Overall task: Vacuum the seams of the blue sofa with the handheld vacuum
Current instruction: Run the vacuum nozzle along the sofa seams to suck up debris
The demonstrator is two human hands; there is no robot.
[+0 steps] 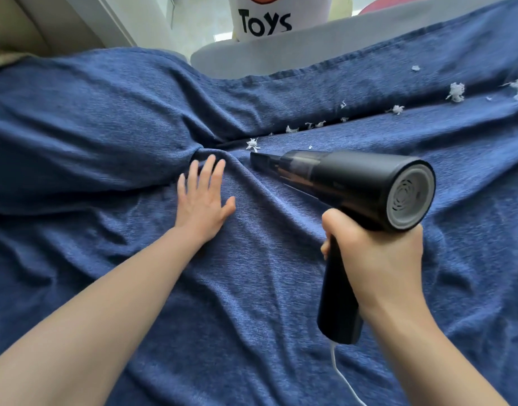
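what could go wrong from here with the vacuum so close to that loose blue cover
1. The blue cover is loose and wrinkled; the nozzle might suck fabric in instead of the white scraps.
2. The left hand presses flat near the nozzle; fingers could get bumped.
3. The white cord hanging under the handheld vacuum, gripped by the right hand, may snag.

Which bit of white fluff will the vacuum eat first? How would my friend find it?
Find the crease across the blue sofa cover where white scraps lie in a row. Follow it to the black vacuum's nozzle tip. The scrap just above that tip is it, the leftmost in the row.
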